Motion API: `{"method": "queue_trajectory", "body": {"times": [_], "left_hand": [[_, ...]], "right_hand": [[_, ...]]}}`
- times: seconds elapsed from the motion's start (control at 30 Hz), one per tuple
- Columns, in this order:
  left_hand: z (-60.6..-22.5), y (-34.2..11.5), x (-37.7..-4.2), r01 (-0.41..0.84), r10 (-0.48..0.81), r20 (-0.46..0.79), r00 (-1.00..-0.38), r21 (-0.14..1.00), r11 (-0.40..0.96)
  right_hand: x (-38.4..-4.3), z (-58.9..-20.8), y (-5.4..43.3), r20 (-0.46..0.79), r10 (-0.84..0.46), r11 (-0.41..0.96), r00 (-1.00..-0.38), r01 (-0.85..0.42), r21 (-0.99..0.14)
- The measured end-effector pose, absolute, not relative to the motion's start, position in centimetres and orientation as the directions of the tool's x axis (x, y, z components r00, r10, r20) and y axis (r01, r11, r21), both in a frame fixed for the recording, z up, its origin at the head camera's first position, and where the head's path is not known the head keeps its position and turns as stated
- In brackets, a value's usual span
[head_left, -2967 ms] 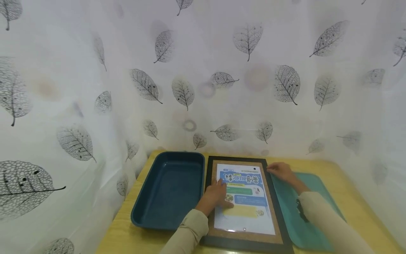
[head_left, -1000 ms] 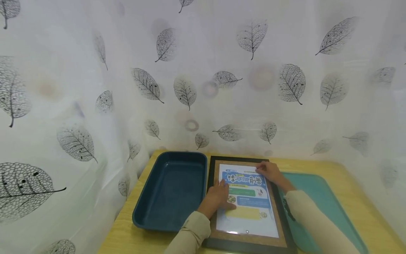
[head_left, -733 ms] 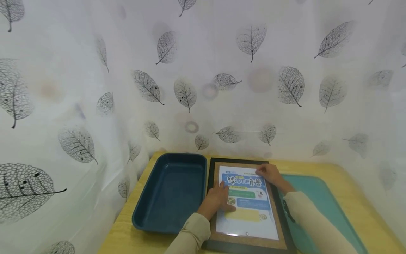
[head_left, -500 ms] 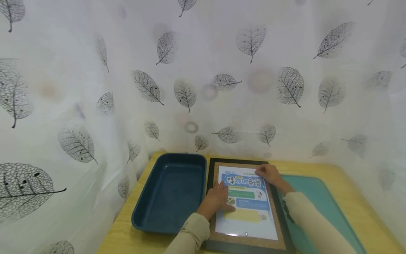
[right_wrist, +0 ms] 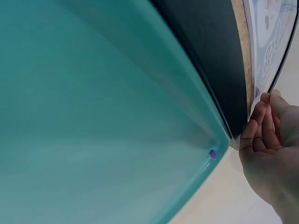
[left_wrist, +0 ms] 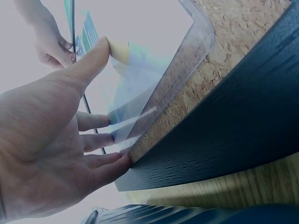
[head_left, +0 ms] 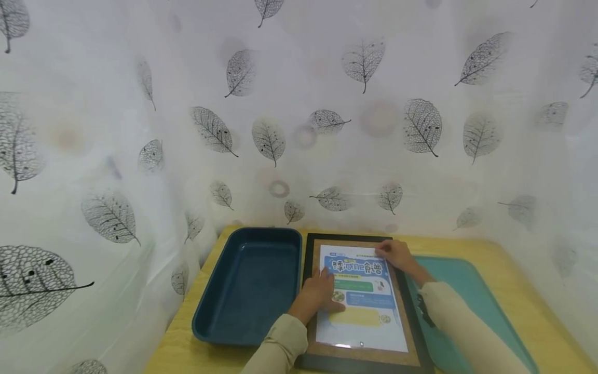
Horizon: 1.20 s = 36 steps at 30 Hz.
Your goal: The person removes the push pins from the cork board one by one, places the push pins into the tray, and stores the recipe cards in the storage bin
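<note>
A printed sheet [head_left: 357,332] in a clear plastic sleeve [left_wrist: 175,77] lies on a cork board [head_left: 345,351] with a black frame [head_left: 364,364]. My left hand [head_left: 317,292] rests on the sheet's left side, fingers spread. In the left wrist view its fingertips touch the sleeve near the board's edge. At the sheet's top right corner my right hand [head_left: 397,255] has thumb and forefinger pinched together, right where a dark round push pin head showed earlier. The fingertips hide that pin.
A deep dark blue tray [head_left: 201,324] stands left of the board. To the right, partly under my right arm, lies a teal tray [head_left: 467,291], with a small purple thing [right_wrist: 213,154] in its corner. A leaf-print curtain [head_left: 289,78] hangs behind the yellow wooden table [head_left: 173,343].
My right hand has moved left from the frame's right edge onto the sheet's top right corner, covering the dark pin head there. The left hand has stayed in place.
</note>
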<state>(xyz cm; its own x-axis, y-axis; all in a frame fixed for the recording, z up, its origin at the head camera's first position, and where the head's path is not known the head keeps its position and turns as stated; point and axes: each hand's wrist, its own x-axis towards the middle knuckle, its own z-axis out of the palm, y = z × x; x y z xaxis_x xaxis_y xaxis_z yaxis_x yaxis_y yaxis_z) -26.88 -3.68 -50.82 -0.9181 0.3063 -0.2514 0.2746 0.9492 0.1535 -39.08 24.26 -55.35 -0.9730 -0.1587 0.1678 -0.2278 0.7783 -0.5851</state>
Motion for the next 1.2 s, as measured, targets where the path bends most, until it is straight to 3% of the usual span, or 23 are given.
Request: {"method": "queue_trajectory", "body": {"times": [0.47,0.9,1.2], "left_hand": [[-50.6,-3.8,-26.6,0.296,0.321,-0.241,-0.916,0.134,0.946],[-50.7,-3.7,-26.7,0.309,0.328,-0.236,-0.915,0.112,0.944],[-50.3,-3.9,-26.7,0.312,0.332,-0.242,-0.912,0.119,0.943]], "right_hand": [[-37.5,-54.2,25.1,0.269,-0.252,0.745,-0.93,-0.364,-0.559],[-36.5,-53.4,26.8,0.235,-0.238,0.773,-0.942,-0.33,-0.541],[-35.3,-53.3,28.4,0.298,-0.265,0.764,-0.917,-0.389,-0.515]]}}
